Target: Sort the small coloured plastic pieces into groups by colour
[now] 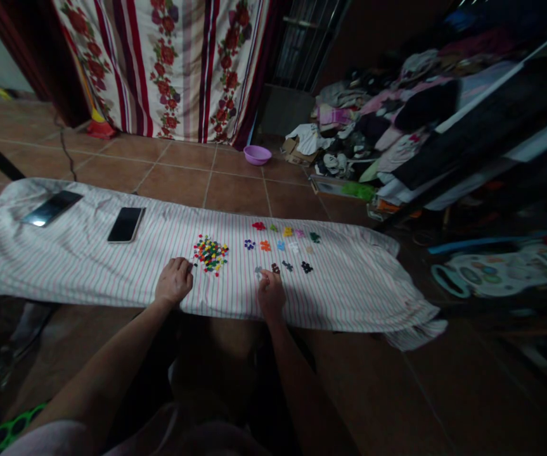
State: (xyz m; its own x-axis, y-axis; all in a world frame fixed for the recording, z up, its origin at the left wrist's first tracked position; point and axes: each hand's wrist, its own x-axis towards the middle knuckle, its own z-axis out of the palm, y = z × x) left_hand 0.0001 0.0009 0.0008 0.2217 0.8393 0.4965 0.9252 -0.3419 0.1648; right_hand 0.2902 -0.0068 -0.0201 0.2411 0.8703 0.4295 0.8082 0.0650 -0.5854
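A mixed pile of small colourful beads (210, 253) lies on the striped cloth. My left hand (175, 280) rests just left of that pile, its fingers curled in and closed; whatever they hold, if anything, is hidden. To the right, small heaps sorted by colour form rows, among them red beads (258, 226), orange beads (265, 246) and black beads (307, 267). My right hand (272, 292) is closed, its fingertips at the grey beads (258, 270) and close to the brown beads (276, 268). I cannot make out anything between those fingers.
The striped cloth (349, 285) covers a long narrow table. Two phones, a black one (126, 225) and a larger dark one (53, 208), lie at its left. Beyond are a purple basin (257, 154) on the tiled floor, a flowered curtain (182, 69) and heaped clothes (378, 114).
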